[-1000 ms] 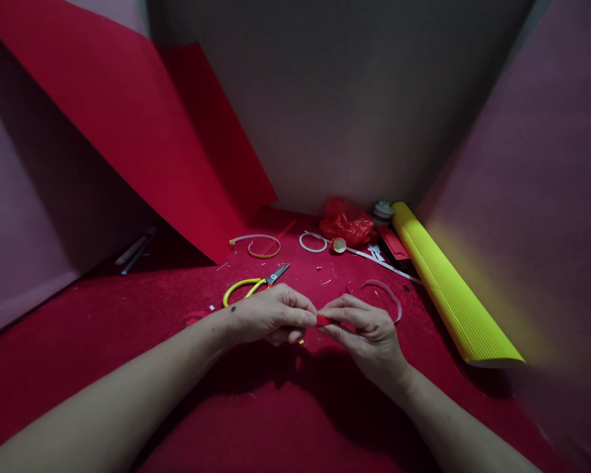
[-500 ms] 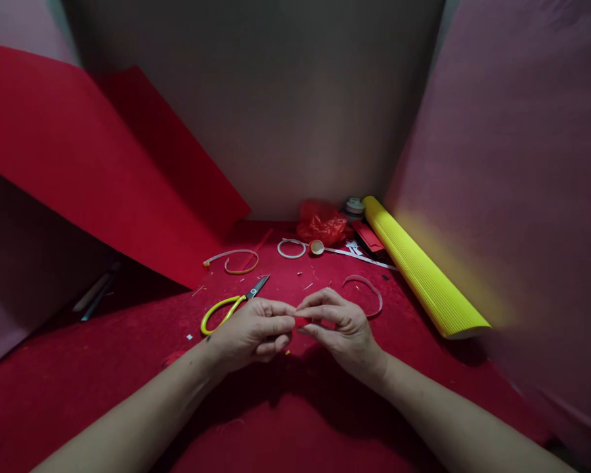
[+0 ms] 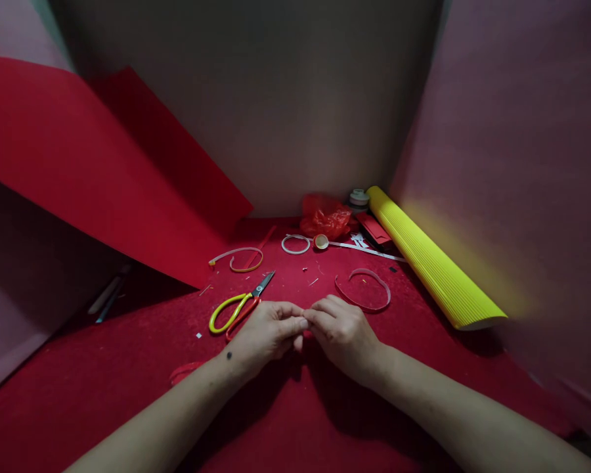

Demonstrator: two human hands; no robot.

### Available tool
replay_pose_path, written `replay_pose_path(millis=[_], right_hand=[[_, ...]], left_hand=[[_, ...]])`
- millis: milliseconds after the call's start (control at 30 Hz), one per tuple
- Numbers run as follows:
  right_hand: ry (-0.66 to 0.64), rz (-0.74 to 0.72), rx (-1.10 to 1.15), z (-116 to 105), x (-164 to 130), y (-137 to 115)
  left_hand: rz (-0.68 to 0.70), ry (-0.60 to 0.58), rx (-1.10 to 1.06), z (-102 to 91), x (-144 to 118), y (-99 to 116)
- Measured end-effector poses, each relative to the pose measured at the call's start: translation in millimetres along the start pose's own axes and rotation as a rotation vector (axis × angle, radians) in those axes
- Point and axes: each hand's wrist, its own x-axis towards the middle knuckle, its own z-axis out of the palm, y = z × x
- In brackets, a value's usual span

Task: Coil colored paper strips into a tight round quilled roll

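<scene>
My left hand (image 3: 266,334) and my right hand (image 3: 343,334) meet fingertip to fingertip above the red surface. Each is closed in a pinch. What lies between the fingertips is hidden now. Scissors (image 3: 245,298) with one yellow and one red-orange handle lie just beyond my left hand, blades pointing away. Past my right hand rests a curled pinkish strip (image 3: 389,299). A second curled strip (image 3: 255,265), pale with a yellowish edge, lies further off behind the scissors.
Toward the back wall are a white ring (image 3: 295,253), a tape roll (image 3: 320,242), a crumpled red bag (image 3: 326,217) and a lidded jar (image 3: 358,198). A yellow ribbed roll (image 3: 436,269) lies along the right side. A large red sheet (image 3: 93,177) leans at left.
My right hand's fingers have curled in and closed against my left fingertips. A small red piece seen between the hands earlier is now out of sight. The view has shifted slightly.
</scene>
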Motion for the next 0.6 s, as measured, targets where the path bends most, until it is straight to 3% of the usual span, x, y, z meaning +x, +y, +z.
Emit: replay_pose_path(millis=[133, 333, 600], right_hand=[[0.077, 0.080, 0.184, -1, 2, 2], [0.080, 0.314, 0.549, -11, 7, 1], [0.110, 0.370, 0.701, -14, 8, 1]], left_hand=[[-0.002, -0.048, -0.055, -7.2, 0, 1], [0.027, -0.051, -0.082, -14.7, 2, -1], [0.085, 0.019, 0.024, -15.1, -1, 4]])
